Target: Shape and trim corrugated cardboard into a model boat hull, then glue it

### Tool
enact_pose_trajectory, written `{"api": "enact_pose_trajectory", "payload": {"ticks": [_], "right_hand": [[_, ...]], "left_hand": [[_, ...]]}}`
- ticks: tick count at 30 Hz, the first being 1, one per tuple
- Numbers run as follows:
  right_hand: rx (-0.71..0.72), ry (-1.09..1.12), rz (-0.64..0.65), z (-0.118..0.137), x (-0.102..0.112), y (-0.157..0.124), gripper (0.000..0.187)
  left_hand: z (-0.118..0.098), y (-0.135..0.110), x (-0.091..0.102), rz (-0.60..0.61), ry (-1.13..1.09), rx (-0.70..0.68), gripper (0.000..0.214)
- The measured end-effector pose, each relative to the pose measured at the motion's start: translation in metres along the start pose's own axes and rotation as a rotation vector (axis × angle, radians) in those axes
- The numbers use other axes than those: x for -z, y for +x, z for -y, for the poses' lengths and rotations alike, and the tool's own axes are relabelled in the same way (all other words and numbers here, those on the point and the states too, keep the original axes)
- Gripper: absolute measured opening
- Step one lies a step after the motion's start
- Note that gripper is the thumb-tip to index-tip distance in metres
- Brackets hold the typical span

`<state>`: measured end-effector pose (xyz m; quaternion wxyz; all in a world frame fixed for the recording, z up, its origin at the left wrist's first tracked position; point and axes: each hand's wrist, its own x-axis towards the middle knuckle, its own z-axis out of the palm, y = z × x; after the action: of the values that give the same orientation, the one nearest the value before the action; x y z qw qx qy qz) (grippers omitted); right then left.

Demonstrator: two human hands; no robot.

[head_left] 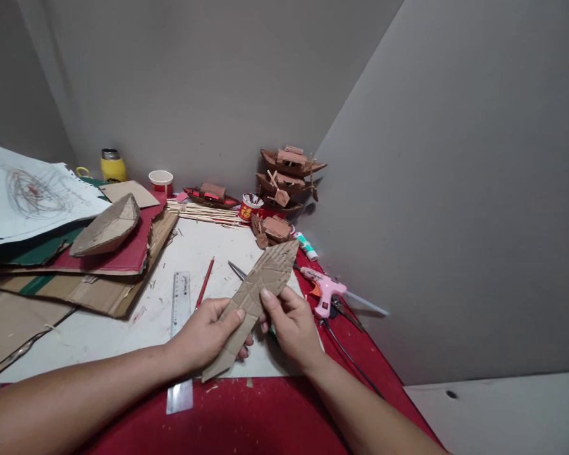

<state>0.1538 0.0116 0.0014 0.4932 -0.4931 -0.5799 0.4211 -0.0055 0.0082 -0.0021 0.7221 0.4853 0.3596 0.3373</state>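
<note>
Cardboard, scored and cut to a long pointed hull shape [260, 294], is pinched between both my hands just above the tabletop [265, 417]. My left hand [208, 335] grips its lower half with the thumb on top. My right hand [289, 323] presses fingertips on its middle.

The scored lines look weak, so I judge that a hard squeeze could crease or tear it, and the far tip hangs unsupported. The pink glue gun [326, 294] lies just right of my right hand with its cord trailing past that wrist. A snag could drag it, and I cannot tell whether it is hot.

Red cloth covers the tabletop, with a littered white sheet [194, 243] under my hands and a clear ruler [181, 303] beside my left. Beyond, cardboard model boats [289, 170] stand in a corner of plain grey walls.
</note>
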Motion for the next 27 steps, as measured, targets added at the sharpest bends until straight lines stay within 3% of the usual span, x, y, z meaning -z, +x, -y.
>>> {"api": "enact_pose_trajectory", "payload": {"ticks": [8,12,18,24,27], "right_hand": [[-0.171,0.21,0.199,-0.007,0.0,-0.004,0.038],[-0.216,0.367,0.245,-0.005,0.0,-0.004,0.04],[-0.199,0.285,0.355,-0.009,0.0,-0.004,0.037],[-0.157,0.211,0.475,-0.01,-0.006,-0.008,0.038],[-0.094,0.17,0.381,-0.007,-0.009,-0.008,0.039]], "left_hand": [[-0.013,-0.006,-0.003,0.078,0.054,-0.255,0.031],[-0.015,-0.009,-0.003,-0.025,0.173,-0.337,0.028],[-0.015,-0.008,-0.005,0.046,-0.038,-0.142,0.039],[-0.02,-0.009,-0.006,0.018,-0.17,0.036,0.044],[-0.027,-0.009,-0.003,-0.069,-0.213,0.018,0.039]]}}
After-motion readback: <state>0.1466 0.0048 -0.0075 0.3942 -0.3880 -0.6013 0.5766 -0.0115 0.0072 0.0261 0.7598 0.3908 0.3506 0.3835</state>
